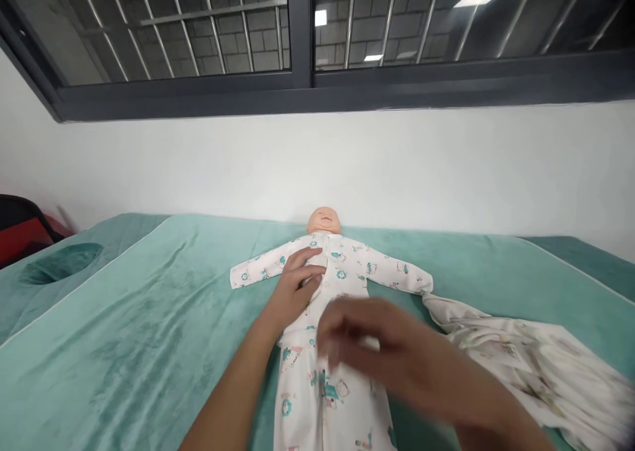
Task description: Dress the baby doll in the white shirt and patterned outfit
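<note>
A baby doll (pixel 324 220) lies on its back with its head toward the wall and both sleeves spread outward. It wears a white long-sleeved top (pixel 342 259) and white trousers (pixel 302 411), both printed with teal and pink figures. My left hand (pixel 301 282) rests on the left side of the top's chest, its fingers stretched out and apart. Over the doll's waist, my right hand (pixel 377 345) is smeared by motion, its fingers bent toward the thumb. Whether it pinches anything, I cannot tell. It hides part of the top's hem and the trousers' waist.
A crumpled white printed cloth (pixel 536 355) lies right of the doll, by the sleeve end. Beneath is a teal padded bed cover (pixel 149 325) with a round hollow (pixel 64 264) at left. A red and black object (pixel 22 233) stands far left. Behind are a white wall and barred window.
</note>
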Motion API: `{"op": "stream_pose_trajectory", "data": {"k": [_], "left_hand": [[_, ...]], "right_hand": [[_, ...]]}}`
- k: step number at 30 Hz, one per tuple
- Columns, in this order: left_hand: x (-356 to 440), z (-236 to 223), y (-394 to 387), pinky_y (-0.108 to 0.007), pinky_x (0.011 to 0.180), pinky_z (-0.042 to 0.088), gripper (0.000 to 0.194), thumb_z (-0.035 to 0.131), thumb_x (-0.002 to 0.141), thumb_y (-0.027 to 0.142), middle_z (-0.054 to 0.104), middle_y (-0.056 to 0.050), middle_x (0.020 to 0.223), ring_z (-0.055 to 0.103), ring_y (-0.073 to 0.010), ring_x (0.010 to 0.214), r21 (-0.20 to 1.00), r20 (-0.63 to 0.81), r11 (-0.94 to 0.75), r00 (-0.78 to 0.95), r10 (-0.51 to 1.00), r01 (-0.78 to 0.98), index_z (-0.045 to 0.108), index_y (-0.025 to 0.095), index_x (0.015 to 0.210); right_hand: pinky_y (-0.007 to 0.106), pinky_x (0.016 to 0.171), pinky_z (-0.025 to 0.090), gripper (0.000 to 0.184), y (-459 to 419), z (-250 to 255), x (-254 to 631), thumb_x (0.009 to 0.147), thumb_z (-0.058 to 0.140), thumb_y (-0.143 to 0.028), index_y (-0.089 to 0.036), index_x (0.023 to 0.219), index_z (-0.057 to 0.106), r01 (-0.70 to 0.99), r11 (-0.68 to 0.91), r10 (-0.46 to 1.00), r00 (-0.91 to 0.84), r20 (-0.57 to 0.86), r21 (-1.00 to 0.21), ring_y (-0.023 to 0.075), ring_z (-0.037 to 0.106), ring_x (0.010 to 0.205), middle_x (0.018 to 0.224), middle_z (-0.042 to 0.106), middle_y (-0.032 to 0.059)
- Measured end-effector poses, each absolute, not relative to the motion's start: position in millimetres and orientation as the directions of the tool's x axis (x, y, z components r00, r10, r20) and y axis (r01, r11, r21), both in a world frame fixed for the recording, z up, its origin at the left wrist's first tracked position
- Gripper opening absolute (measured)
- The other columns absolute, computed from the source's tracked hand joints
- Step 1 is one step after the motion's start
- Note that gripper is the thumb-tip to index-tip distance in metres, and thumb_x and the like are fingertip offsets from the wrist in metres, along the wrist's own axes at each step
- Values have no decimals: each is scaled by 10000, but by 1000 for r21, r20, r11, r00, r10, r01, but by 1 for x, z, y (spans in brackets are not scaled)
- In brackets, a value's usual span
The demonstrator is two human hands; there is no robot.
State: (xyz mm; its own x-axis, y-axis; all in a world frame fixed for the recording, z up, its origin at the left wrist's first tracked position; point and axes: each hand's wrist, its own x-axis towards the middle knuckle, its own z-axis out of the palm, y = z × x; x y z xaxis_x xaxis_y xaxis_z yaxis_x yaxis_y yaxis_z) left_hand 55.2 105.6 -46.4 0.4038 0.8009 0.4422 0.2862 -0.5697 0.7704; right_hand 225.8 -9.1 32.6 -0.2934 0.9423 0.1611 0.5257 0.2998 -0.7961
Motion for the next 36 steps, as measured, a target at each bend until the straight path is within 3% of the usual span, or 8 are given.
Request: {"op": "stream_pose_trajectory", "data": {"k": [2, 5, 8, 13, 16, 22, 26, 36], "left_hand": [[55, -46, 104, -440, 1154, 295, 218, 486, 901, 213, 499, -17, 1406, 356, -214, 1365, 759, 444, -581, 418, 793, 295, 697, 261, 927], [54, -44, 103, -439, 1166, 270, 216, 495, 888, 190, 493, -3, 1409, 339, -209, 1376, 756, 426, -579, 441, 790, 305, 697, 265, 897], [53, -41, 103, -431, 1171, 260, 189, 516, 872, 188, 479, 10, 1422, 315, -206, 1391, 765, 407, -568, 455, 792, 304, 687, 266, 888], [53, -39, 103, -443, 1171, 256, 149, 540, 843, 178, 470, 8, 1432, 284, -223, 1409, 778, 377, -549, 472, 797, 306, 666, 257, 857], [52, -38, 103, -452, 1171, 253, 148, 538, 837, 166, 461, 9, 1441, 275, -230, 1416, 800, 358, -523, 465, 810, 294, 656, 255, 843], [48, -38, 103, -468, 1181, 235, 81, 601, 854, 288, 442, 2, 1461, 234, -252, 1441, 827, 336, -501, 492, 803, 254, 672, 256, 834], [48, -40, 104, -458, 1184, 228, 109, 609, 861, 309, 442, 10, 1461, 239, -250, 1438, 816, 347, -519, 501, 793, 255, 703, 263, 830], [50, -43, 107, -464, 1171, 257, 140, 615, 862, 283, 525, 15, 1404, 295, -226, 1419, 838, 364, -498, 450, 815, 223, 754, 289, 867]], "right_hand": [[242, 572, 363, 339, 7, 26, 225, 931, 461, -470, -195, 760, 562, 637, 192, 981, -136, 136, -746, 117, 506, 650, 725, 586, -6], [252, 583, 313, 276, 28, 4, 214, 883, 546, -415, -184, 744, 488, 813, 67, 983, 46, 178, -579, 123, 464, 648, 749, 554, 1], [258, 599, 266, 164, 36, -14, 203, 858, 558, -290, -177, 771, 477, 905, 97, 975, -2, 222, -415, 132, 456, 682, 797, 539, 16], [260, 594, 224, 88, 36, -18, 198, 826, 479, -159, -176, 745, 447, 924, 132, 967, -40, 251, -359, 128, 431, 681, 778, 513, 15], [263, 585, 222, 133, 38, -17, 202, 823, 454, -157, -174, 696, 415, 908, 166, 966, -71, 249, -386, 116, 397, 650, 754, 500, 11], [246, 579, 276, 157, 47, -13, 227, 787, 458, -171, -174, 637, 412, 713, 297, 955, -212, 208, -635, 100, 380, 617, 664, 445, -24], [241, 566, 279, 124, 50, -14, 237, 791, 461, -192, -185, 668, 469, 623, 295, 953, -249, 173, -724, 102, 361, 620, 665, 426, -32], [247, 624, 331, 166, 56, -24, 225, 854, 476, -232, -186, 700, 517, 661, 259, 959, -90, 268, -704, 114, 446, 653, 690, 494, -21]]}}
